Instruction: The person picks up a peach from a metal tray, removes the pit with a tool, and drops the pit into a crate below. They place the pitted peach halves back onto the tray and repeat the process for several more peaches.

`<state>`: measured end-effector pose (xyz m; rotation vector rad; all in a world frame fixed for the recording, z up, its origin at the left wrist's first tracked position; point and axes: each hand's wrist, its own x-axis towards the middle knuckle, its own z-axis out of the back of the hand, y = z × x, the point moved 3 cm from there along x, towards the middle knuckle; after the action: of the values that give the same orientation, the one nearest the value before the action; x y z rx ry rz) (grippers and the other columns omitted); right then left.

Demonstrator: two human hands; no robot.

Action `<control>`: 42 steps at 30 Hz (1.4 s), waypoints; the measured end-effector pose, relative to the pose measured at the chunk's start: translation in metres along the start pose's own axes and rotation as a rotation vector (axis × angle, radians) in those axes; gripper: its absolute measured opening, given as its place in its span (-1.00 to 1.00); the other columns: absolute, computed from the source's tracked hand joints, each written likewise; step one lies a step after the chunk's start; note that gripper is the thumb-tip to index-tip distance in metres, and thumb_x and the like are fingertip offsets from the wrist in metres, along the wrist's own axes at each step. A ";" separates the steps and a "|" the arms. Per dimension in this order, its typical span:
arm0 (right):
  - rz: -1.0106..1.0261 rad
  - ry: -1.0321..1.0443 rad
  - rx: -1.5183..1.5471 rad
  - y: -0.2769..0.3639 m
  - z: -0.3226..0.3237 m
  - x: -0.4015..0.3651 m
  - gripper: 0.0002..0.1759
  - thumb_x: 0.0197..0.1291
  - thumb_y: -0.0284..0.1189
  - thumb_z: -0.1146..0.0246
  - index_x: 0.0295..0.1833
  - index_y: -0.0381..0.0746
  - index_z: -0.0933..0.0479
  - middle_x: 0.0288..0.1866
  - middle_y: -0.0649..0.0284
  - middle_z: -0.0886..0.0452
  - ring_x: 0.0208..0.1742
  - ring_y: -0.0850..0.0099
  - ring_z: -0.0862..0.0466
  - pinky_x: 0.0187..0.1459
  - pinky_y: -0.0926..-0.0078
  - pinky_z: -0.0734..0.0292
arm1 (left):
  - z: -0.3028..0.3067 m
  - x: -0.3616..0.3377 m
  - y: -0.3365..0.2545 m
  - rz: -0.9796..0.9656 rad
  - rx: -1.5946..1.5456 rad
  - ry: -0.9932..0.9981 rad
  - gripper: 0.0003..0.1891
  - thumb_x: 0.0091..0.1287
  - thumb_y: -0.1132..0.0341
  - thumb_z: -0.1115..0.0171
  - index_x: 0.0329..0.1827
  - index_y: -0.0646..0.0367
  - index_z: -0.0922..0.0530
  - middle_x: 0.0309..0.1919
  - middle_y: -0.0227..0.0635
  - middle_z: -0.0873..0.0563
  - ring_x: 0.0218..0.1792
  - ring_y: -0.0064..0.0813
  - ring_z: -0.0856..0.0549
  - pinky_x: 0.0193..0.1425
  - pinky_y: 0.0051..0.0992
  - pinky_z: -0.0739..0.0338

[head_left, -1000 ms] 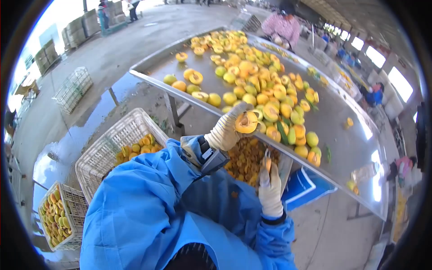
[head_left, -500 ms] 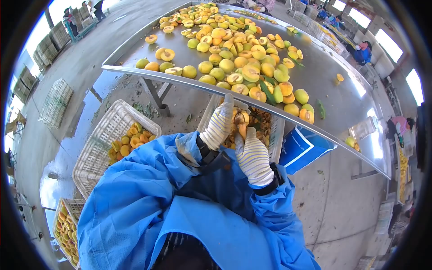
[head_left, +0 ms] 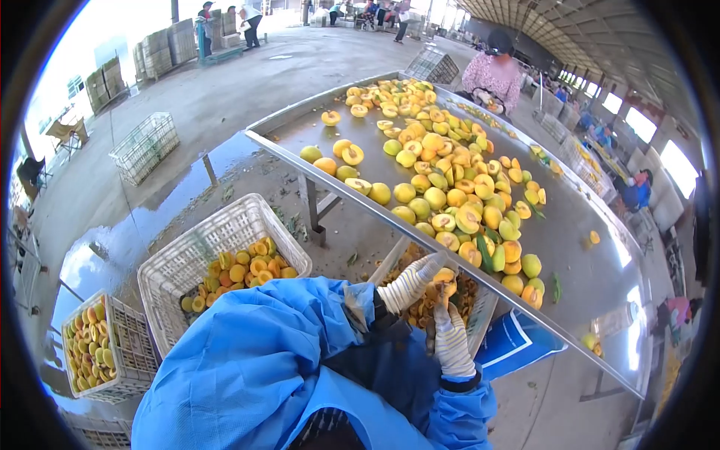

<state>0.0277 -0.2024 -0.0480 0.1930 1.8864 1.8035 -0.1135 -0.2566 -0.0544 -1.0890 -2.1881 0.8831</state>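
Observation:
My left hand (head_left: pixel 411 285), in a striped glove, is closed around a yellow peach half (head_left: pixel 444 277) just below the table's near edge. My right hand (head_left: pixel 453 341), gloved the same way, grips a slim brownish tool (head_left: pixel 443 301) against the fruit; its exact kind is too small to make out. Beneath both hands stands a crate (head_left: pixel 484 307) holding brownish peach scraps. Beyond them, many whole and halved peaches (head_left: pixel 435 196) with some leaves are heaped on the metal table (head_left: pixel 559 225).
At left stand a white crate (head_left: pixel 176 274) of peach halves and a fuller crate (head_left: pixel 131 356). A blue bin (head_left: pixel 517 341) is under the table's edge. An upturned-looking crate (head_left: pixel 146 146) lies farther off. Across the table is a person (head_left: pixel 491 79) in a patterned top; others work beyond.
My view has tilted up and turned left, so the table and crates appear lower and farther right. Both hands stay together at the same peach half.

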 end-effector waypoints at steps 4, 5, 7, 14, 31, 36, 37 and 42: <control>0.592 -0.176 -0.654 -0.013 -0.001 0.010 -0.40 0.46 -0.03 -0.03 0.17 -0.42 -0.43 -0.28 -0.11 -0.62 -0.28 -0.09 -0.61 -0.18 0.15 -0.55 | -0.002 -0.002 0.001 0.140 0.045 -0.033 -0.47 0.37 -0.16 -0.22 -0.09 0.23 -0.65 -0.28 -0.33 -0.70 -0.29 -0.53 -0.64 -0.15 -0.53 -0.58; 0.521 -0.158 -0.667 -0.015 -0.004 0.007 -0.41 0.47 -0.07 -0.01 0.19 -0.45 -0.41 -0.20 -0.18 -0.62 -0.19 -0.18 -0.59 -0.07 0.12 -0.52 | 0.000 -0.002 0.000 0.176 0.166 -0.034 -0.48 0.38 -0.15 -0.21 -0.12 0.23 -0.66 -0.30 -0.33 -0.70 -0.30 -0.54 -0.64 -0.16 -0.53 -0.56; 0.438 -0.147 -0.486 -0.027 -0.005 0.008 -0.40 0.37 0.14 -0.10 0.02 -0.24 -0.52 -0.49 0.23 -0.55 -0.57 0.39 -0.55 -0.53 0.46 -0.38 | 0.002 -0.001 -0.002 0.253 0.411 -0.031 -0.49 0.40 -0.15 -0.19 -0.19 0.22 -0.67 -0.32 -0.34 -0.71 -0.31 -0.55 -0.62 -0.19 -0.53 -0.54; -0.134 0.208 0.240 0.000 -0.013 -0.011 -0.40 0.25 0.30 -0.11 -0.29 -0.06 -0.44 -0.66 0.43 -0.33 -0.74 0.59 -0.30 -0.70 0.60 -0.19 | -0.013 -0.006 -0.010 0.135 0.155 -0.112 -0.33 0.39 -0.33 -0.02 -0.01 0.21 -0.57 -0.19 -0.27 -0.65 -0.26 -0.50 -0.62 -0.13 -0.48 -0.58; -0.242 0.399 0.680 0.003 -0.018 -0.019 -0.47 0.33 0.20 -0.11 -0.13 -0.09 -0.44 -0.61 0.46 -0.33 -0.77 0.64 -0.27 -0.77 0.67 -0.15 | -0.014 -0.001 -0.006 0.314 0.020 0.031 -0.43 0.35 -0.23 -0.19 -0.07 0.19 -0.56 -0.26 -0.10 -0.70 -0.30 -0.32 -0.72 -0.21 -0.30 -0.71; -0.255 0.441 0.806 0.004 -0.019 -0.018 -0.52 0.37 0.14 -0.11 -0.15 -0.09 -0.45 -0.63 0.46 -0.30 -0.80 0.67 -0.22 -0.80 0.71 -0.12 | -0.016 -0.001 -0.008 0.289 -0.033 0.048 -0.45 0.35 -0.19 -0.21 -0.03 0.20 -0.53 -0.27 -0.10 -0.70 -0.28 -0.30 -0.73 -0.21 -0.26 -0.72; -0.255 0.442 0.811 0.005 -0.019 -0.018 -0.52 0.37 0.14 -0.11 -0.15 -0.09 -0.45 -0.63 0.47 -0.29 -0.80 0.67 -0.21 -0.80 0.71 -0.11 | -0.016 0.000 -0.007 0.301 -0.055 0.038 -0.46 0.35 -0.18 -0.22 -0.02 0.20 -0.52 -0.27 -0.10 -0.70 -0.28 -0.30 -0.73 -0.22 -0.25 -0.72; -0.269 0.453 0.802 0.006 -0.017 -0.014 -0.54 0.38 0.12 -0.11 -0.16 -0.09 -0.45 -0.65 0.48 -0.27 -0.81 0.67 -0.19 -0.80 0.72 -0.10 | -0.015 -0.001 -0.008 0.284 -0.081 0.009 -0.48 0.38 -0.15 -0.21 -0.03 0.21 -0.54 -0.28 -0.13 -0.70 -0.29 -0.33 -0.72 -0.20 -0.28 -0.72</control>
<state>0.0307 -0.2237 -0.0390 -0.2076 2.7210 0.8793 -0.1061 -0.2560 -0.0387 -1.4667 -2.1097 0.9121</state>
